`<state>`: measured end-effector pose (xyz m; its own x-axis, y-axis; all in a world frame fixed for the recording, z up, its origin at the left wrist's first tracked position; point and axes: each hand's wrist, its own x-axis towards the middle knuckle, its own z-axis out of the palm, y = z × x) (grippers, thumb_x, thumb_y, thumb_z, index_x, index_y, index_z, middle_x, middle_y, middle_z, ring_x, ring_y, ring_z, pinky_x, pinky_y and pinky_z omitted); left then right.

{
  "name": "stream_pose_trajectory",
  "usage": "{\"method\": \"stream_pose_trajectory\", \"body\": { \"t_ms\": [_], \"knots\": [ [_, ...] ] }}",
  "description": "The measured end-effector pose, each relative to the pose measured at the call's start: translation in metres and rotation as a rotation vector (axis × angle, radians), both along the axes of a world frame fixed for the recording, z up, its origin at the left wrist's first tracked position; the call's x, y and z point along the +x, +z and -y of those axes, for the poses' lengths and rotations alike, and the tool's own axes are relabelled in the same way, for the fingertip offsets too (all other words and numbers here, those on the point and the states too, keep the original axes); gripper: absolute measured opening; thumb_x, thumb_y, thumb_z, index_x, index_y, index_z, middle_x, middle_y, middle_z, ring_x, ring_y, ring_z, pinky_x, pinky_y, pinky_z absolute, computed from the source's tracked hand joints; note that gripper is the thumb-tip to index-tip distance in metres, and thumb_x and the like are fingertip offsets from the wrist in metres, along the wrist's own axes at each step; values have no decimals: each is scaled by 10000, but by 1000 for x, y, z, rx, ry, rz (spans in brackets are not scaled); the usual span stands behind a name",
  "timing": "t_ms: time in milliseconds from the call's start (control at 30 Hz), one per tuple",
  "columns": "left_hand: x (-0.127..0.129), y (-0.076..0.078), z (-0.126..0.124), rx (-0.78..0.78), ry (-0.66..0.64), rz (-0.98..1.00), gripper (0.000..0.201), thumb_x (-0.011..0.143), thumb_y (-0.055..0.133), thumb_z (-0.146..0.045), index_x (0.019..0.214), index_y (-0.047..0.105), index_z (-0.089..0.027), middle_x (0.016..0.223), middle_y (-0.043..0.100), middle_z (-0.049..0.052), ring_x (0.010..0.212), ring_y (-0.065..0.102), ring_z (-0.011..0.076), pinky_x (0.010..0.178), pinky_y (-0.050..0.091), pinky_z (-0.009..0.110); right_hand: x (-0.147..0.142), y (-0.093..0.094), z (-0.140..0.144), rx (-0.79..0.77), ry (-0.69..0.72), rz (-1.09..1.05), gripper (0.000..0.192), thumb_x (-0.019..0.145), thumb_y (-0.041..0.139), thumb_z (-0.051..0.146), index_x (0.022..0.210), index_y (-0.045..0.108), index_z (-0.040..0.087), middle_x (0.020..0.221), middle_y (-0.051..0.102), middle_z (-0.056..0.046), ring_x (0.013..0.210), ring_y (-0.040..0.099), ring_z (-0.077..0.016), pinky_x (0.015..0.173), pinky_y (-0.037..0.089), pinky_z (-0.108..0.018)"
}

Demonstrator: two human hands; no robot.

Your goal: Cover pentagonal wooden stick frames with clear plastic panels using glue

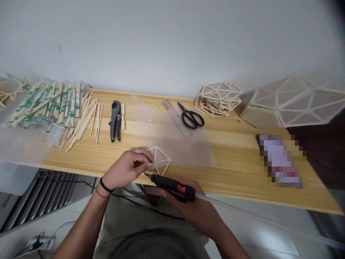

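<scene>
My left hand (128, 166) pinches a small frame of wooden sticks (161, 158) that lies on a clear plastic sheet (185, 147) near the front edge of the wooden table (231, 162). My right hand (188, 205) grips a black hot glue gun (172, 185) with an orange trigger. Its nozzle points left, close to the frame's near corner. A clear glue stick trails out of the gun's back to the right.
A pile of wooden sticks and wrapped chopsticks (54, 108) lies at the left. Black cutters (115, 120), a clear ruler (175, 117) and black scissors (192, 117) lie further back. Stacked stick frames (217, 99) and a large faceted shape (293, 100) stand at the right.
</scene>
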<state>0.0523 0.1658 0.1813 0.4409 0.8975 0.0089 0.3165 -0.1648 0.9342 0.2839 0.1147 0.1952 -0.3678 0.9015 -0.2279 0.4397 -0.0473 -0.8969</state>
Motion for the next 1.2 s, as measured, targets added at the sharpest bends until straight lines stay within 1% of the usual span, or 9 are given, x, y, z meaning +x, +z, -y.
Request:
{"method": "stream_pose_trajectory", "body": {
  "t_ms": [167,300,400,533,733,867,1000,1133,1200],
  "knots": [
    [0,1,-1,7,2,-3,178,960,658,-209,825,768,-177,1011,754,82,1049,702,221,947,523,352,6,0,0,-21,-32,17,215,921,648,365,747,615,243,714,635,16,677,588,-188,656,470,-292],
    [0,1,-1,-1,3,-9,188,964,655,-218,818,766,-173,1014,755,85,1046,702,221,943,521,349,6,-4,3,-62,-29,-27,183,931,643,383,815,700,254,786,717,1,749,653,-209,714,508,-301],
    [0,0,-1,-7,7,-15,182,964,654,-217,829,768,-175,1017,757,84,1044,698,222,950,518,353,6,-6,4,-90,-31,1,209,935,642,417,830,727,258,809,751,-9,772,681,-222,730,526,-305],
    [0,0,0,-7,17,-13,190,964,641,-210,827,766,-174,1017,758,87,1054,699,228,953,519,357,5,-3,3,-95,-29,64,239,931,624,433,786,709,263,769,746,-9,748,689,-225,726,530,-303],
    [0,0,0,2,12,-12,194,961,641,-209,818,767,-177,1012,758,82,1051,703,226,950,526,355,1,-3,3,-92,-36,83,223,933,618,400,769,675,260,769,718,-6,746,665,-217,731,506,-309],
    [0,0,0,10,13,-8,196,964,636,-210,823,767,-173,1012,761,88,1050,704,230,961,531,370,-4,-5,5,-54,-59,153,214,907,646,413,761,648,256,743,690,-5,718,642,-220,702,487,-315],
    [1,0,0,4,22,4,188,958,639,-215,828,767,-170,1017,765,95,1066,708,246,968,538,388,-8,-5,4,-17,-59,132,232,913,610,368,712,608,253,701,680,5,679,635,-205,679,488,-300],
    [1,0,0,-1,29,6,180,955,646,-222,834,768,-169,1015,768,92,1059,713,242,979,538,391,-10,-4,3,-26,-73,153,239,904,618,343,684,623,250,664,671,7,645,627,-199,629,487,-288],
    [1,0,0,4,27,6,184,956,643,-218,827,765,-170,1015,767,90,1057,713,238,975,539,386,-9,-3,4,-27,-71,168,244,907,621,343,683,639,249,676,683,-1,652,632,-203,638,496,-292]
  ]
}}
